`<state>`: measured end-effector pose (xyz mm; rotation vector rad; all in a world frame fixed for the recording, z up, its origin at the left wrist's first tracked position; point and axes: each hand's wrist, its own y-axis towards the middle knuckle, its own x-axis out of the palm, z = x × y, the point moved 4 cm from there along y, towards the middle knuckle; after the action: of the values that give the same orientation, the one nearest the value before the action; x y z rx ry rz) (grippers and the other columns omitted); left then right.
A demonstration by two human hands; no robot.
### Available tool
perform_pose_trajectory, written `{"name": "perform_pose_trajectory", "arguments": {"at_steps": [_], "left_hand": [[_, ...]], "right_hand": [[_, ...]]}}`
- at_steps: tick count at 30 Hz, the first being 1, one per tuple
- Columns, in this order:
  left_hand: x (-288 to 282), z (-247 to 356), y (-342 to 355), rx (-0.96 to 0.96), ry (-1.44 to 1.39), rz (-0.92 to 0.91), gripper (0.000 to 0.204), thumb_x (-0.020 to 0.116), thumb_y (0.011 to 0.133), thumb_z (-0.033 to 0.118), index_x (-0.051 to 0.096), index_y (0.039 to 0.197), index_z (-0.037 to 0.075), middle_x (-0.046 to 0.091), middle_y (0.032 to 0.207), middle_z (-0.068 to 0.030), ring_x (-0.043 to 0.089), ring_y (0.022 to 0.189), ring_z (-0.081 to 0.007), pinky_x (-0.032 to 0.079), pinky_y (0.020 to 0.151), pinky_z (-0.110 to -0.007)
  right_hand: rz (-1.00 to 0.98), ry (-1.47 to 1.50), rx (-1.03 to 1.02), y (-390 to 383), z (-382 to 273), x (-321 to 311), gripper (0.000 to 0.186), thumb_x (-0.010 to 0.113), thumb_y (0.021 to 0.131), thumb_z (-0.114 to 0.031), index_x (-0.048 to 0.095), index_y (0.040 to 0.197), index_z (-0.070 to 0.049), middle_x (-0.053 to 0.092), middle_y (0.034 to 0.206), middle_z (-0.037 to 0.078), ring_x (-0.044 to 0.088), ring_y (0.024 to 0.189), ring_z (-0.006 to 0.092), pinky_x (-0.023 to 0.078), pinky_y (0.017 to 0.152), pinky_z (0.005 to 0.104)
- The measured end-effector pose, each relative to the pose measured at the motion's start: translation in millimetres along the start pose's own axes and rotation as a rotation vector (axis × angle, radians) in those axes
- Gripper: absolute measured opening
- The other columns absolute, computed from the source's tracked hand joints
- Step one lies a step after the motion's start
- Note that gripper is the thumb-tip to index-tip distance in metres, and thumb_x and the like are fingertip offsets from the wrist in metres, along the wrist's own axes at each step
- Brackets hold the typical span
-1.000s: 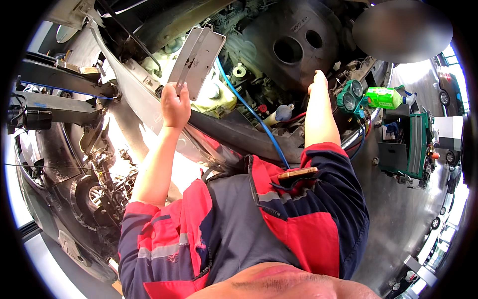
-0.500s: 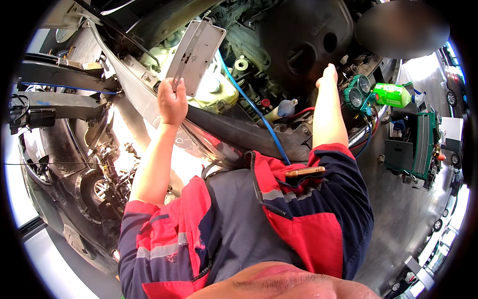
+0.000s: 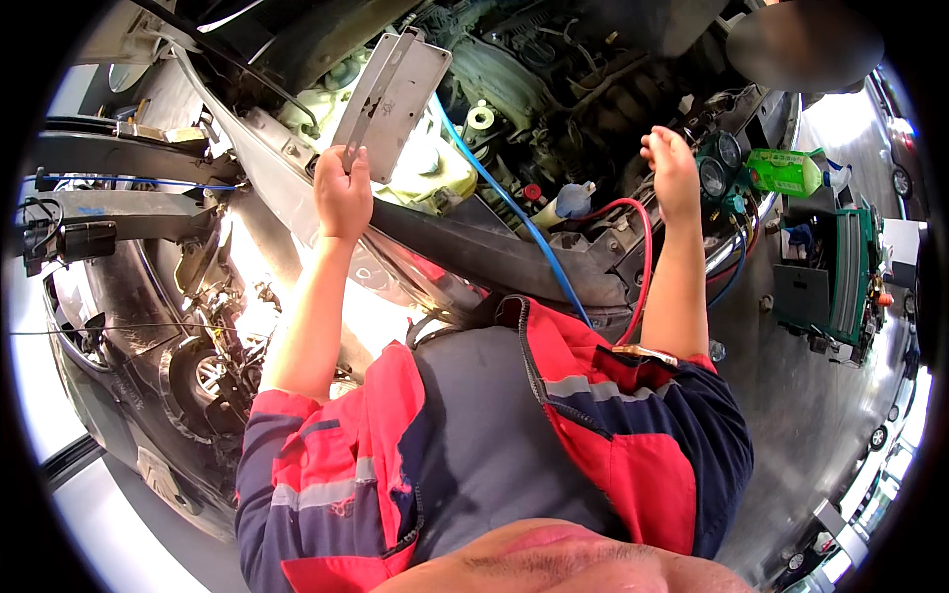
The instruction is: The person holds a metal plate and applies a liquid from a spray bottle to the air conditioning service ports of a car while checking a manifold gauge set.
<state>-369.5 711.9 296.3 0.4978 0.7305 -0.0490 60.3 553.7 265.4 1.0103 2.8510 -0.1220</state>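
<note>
My left hand (image 3: 342, 195) is closed around the lower end of a flat grey panel (image 3: 407, 104) with a raised bar along it. The panel hangs tilted over a pale yellowish reservoir (image 3: 450, 178) in the engine bay. Above the front of the bay is my right hand (image 3: 675, 173), its fingers loosely bent and apart, with no object visible in it. Beside that hand stands a pair of round gauges (image 3: 720, 163). A black engine cover (image 3: 677, 22) shows only partly at the top, so what supports it is hidden; the engine (image 3: 554, 84) lies exposed below.
A blue hose (image 3: 504, 212) and a red hose (image 3: 647, 247) cross the front edge of the bay. A green bottle (image 3: 786, 173) hangs by the gauges. Someone's blurred head is at upper right. A green cart (image 3: 845, 277) stands right; a partly dismantled dark car (image 3: 129, 336) stands left.
The engine cover has moved up and away, exposing the engine. My right hand has drawn back from it, and its fingers now show. The red hose is more visible. My left hand keeps the panel nearly still.
</note>
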Motion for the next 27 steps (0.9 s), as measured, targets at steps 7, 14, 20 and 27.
{"name": "perform_pose_trajectory", "arguments": {"at_steps": [7,14,20,27], "left_hand": [[-1,-7,-2,0.068,0.021,0.072,0.024,0.057,0.094,0.024,0.056,0.088,0.001,0.059,0.075,-0.0073,0.056,0.070,-0.0185,0.045,0.069,-0.032],[4,-17,-3,-0.116,-0.118,-0.020,0.027,0.057,0.094,0.028,0.055,0.089,0.001,0.058,0.084,-0.0101,0.055,0.083,-0.0256,0.044,0.079,-0.036],[5,-2,12,-0.315,-0.536,-0.085,0.020,0.056,0.095,0.023,0.055,0.087,0.004,0.057,0.076,-0.0018,0.053,0.065,-0.0071,0.047,0.057,-0.021],[62,34,109,-0.327,-0.471,-0.235,0.022,0.061,0.091,0.021,0.054,0.081,0.003,0.053,0.065,-0.0017,0.050,0.055,-0.0076,0.044,0.049,-0.021]], "right_hand": [[-0.080,-0.871,-0.256,-62,-9,-13,0.036,0.059,0.087,-0.025,0.057,0.114,0.001,0.059,0.113,0.021,0.054,0.107,0.0359,0.043,0.093,0.0406],[-0.078,-0.891,-0.189,-75,22,-34,0.036,0.057,0.089,-0.026,0.059,0.111,0.002,0.059,0.113,0.020,0.053,0.109,0.0358,0.042,0.096,0.0405],[0.036,-0.655,-0.204,-69,43,-42,0.028,0.057,0.088,-0.021,0.061,0.104,0.002,0.061,0.107,0.017,0.056,0.105,0.0322,0.042,0.093,0.0377],[0.147,-0.643,-0.409,-65,56,-46,0.014,0.056,0.086,-0.006,0.062,0.097,0.001,0.063,0.099,0.015,0.059,0.096,0.0301,0.046,0.087,0.0365]]}}
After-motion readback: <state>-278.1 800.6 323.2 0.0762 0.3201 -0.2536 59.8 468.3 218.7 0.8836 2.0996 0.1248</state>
